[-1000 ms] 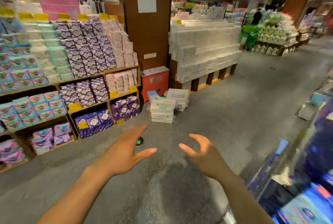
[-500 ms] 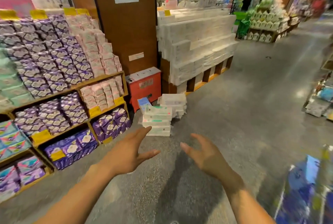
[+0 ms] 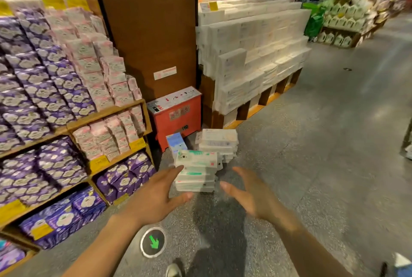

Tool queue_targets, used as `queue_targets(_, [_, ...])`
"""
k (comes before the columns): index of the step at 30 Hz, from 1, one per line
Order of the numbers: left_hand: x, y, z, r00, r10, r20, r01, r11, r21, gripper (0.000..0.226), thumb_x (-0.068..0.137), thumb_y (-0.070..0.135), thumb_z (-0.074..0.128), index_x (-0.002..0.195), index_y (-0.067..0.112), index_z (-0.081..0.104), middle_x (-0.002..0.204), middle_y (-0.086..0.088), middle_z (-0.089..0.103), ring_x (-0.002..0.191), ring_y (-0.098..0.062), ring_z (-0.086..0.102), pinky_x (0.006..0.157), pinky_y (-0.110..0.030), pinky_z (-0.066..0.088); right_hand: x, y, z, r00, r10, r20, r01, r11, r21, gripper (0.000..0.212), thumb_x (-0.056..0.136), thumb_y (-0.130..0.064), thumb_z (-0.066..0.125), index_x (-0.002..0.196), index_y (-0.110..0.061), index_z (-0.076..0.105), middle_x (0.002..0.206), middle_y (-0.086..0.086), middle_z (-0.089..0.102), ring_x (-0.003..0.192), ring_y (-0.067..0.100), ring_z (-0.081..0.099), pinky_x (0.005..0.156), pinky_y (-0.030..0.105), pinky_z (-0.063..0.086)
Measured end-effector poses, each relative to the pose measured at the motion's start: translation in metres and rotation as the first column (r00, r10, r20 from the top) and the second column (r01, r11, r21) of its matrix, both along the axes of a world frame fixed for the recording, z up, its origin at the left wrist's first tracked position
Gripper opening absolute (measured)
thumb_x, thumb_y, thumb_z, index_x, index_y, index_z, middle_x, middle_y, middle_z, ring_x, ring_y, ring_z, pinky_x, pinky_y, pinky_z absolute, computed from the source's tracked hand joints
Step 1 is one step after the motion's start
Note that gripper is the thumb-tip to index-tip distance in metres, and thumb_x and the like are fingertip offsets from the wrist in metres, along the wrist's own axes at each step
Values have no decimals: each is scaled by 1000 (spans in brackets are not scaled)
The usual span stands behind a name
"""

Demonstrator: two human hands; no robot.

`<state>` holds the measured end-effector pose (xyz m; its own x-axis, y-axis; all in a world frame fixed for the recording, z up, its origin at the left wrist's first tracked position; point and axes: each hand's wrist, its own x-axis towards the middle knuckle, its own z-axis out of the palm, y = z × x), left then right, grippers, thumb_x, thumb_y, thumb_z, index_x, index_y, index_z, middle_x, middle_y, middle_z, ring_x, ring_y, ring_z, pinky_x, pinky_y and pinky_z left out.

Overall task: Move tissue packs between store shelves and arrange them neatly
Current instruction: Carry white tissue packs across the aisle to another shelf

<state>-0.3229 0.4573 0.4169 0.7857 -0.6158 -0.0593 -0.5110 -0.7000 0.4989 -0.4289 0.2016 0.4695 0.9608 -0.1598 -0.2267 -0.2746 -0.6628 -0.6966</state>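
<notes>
both hands (image 3: 156,201) (image 3: 252,198) spread, empty, nr tissue packs (image 3: 196,172); red box (image 3: 178,118) reads "119".

Grey speckled floor (image 3: 312,165) carries two short stacks of tissue packs: a green-printed stack (image 3: 196,172) in front, a white stack (image 3: 217,145) just behind. A blue pack (image 3: 176,144) stands upright beside them, near a red box (image 3: 176,114). A round green-arrow marker (image 3: 153,242) lies nearer.

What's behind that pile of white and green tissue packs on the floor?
Behind the white and green tissue pack stack sits a second white pack stack, a light blue box and a red metal cabinet. The front stack covers their lower parts.
</notes>
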Motion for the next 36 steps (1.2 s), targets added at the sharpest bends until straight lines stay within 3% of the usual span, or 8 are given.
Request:
queue_targets(4, [110,-22,-27,999,-40,-16,40,999,21,99,81,88,34,158,28,24,162,2,32,148,-15,29,120,-29,25,106,-16,-23,1000,-13,-26,13,1000,-24,50,102,-37,58,147,-22,45,118,-19,39,114,2,44,73,-2,29])
queue_targets(8, [235,-52,-55,996,-82,-40,83,996,25,97,82,89,34,158,28,28,160,5,36,145,-16,35,119,-39,33,225,-38,-64,998,-58,-7,58,998,-24,44,99,-39,63,139,-22,54,126,-10,56,112,4,51,72,4,36])
queue_targets(12, [338,-89,-80,995,-95,-23,97,993,63,106,77,94,24,157,25,29,160,1,36,146,-20,34,116,-31,29,325,-66,-105,992,-122,-45,119,991,-65,56,97,-53,58,145,-27,47,142,-6,51,128,13,48,100,25,38])
queue_targets(17, [445,-134,-135,991,-66,-118,81,988,128,84,87,75,45,156,32,25,159,4,35,141,-16,35,110,-28,31,424,-104,-178,986,-131,-98,122,988,-96,56,98,-52,56,146,-26,46,149,-4,48,133,14,45,94,22,30])
queue_targets(22, [528,-165,-266,997,-48,-66,54,995,81,115,65,101,18,154,29,34,155,1,43,139,-21,40,110,-33,35,507,-150,-310,981,-162,-109,149,982,-116,63,95,-56,57,148,-24,45,150,-1,49,136,19,46,98,26,37])
queue_targets(27, [586,-184,-436,996,11,-85,-2,994,109,106,73,95,31,156,29,31,158,2,39,143,-20,39,115,-37,36,564,-188,-464,972,-176,-154,155,978,-138,76,93,-62,55,154,-21,37,158,2,41,142,25,41,113,41,37])
queue_targets(32, [618,-190,-578,990,89,-105,-80,993,88,86,82,74,52,151,25,40,153,-1,46,133,-21,48,109,-34,38,597,-211,-614,962,-202,-185,180,975,-131,67,92,-63,55,145,-23,44,144,2,56,123,27,59,96,38,50])
queue_targets(36, [638,-178,-664,980,186,-76,-181,981,68,80,86,65,64,149,21,43,149,-7,49,134,-28,46,107,-40,39,616,-219,-707,906,-300,-297,293,954,-71,82,94,-56,60,155,-14,24,147,13,54,126,33,58,94,37,47])
